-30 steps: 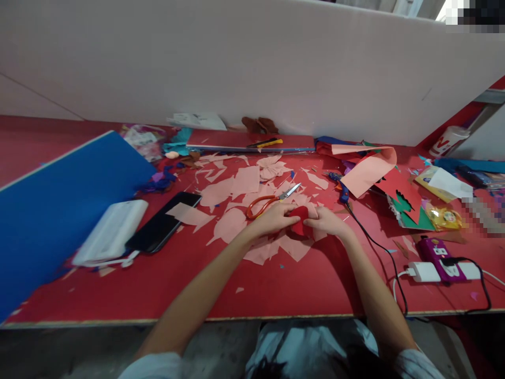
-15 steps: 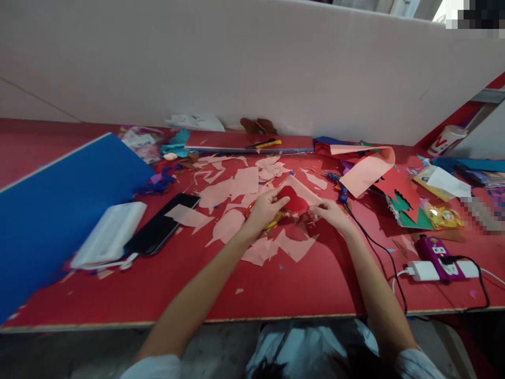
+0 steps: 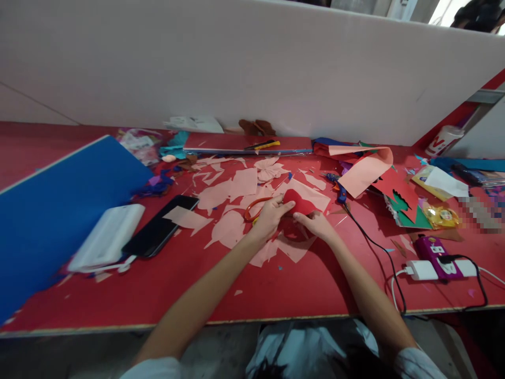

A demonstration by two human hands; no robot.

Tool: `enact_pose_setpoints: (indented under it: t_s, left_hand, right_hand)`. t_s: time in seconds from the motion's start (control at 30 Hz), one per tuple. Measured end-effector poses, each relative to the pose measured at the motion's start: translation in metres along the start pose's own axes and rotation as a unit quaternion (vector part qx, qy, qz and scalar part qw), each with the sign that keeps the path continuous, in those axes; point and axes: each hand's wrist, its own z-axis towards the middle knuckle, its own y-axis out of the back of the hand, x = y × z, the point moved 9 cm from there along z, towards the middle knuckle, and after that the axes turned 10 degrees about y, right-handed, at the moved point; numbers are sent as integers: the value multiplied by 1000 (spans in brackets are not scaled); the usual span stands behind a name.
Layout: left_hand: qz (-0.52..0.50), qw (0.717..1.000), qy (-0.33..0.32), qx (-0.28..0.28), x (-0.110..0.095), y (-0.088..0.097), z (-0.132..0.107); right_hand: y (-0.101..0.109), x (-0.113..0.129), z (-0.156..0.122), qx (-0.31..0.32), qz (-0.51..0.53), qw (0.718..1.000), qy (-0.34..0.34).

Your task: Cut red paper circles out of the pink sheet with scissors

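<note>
Left: the left hand [image 3: 271, 219] is curled over the upper left of the red rounded piece [image 3: 299, 202], with the piece clamped between the fingers and thumb.

Right: the right hand [image 3: 315, 226] is pressed against the lower right of the same piece and pinches it. The two hands are close together, separated only by the piece.

Held piece: it is held above the middle of the bench [image 3: 276, 297], over a pale pink paper sheet [image 3: 313, 196]. Its material cannot be told.

Nearby: orange-handled scissors [image 3: 253, 209] are placed just beside the left hand, with their blades hidden. Pink paper scraps [image 3: 229, 229] are scattered around the hands.

Left of the hands: a black phone [image 3: 160, 226] is laid beside a white pouch [image 3: 106, 238] and a blue board [image 3: 59, 210].

Right of the hands: a blue glue gun [image 3: 338, 188] is placed near the hands, and its black cable [image 3: 379, 252] is run across the bench.
</note>
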Motion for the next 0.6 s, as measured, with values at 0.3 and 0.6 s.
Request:
enact_pose_setpoints:
  t_s: [0.3,0.6]
  left_hand:
    - [76,994,-59,-56,4,2,-6]
    - [67,993,-66,-66,7,7,-3]
  right_hand:
    - [14,-9,-6,-91,-42,994,-48]
    - [14,-8,-5,-54,-148,987,-26]
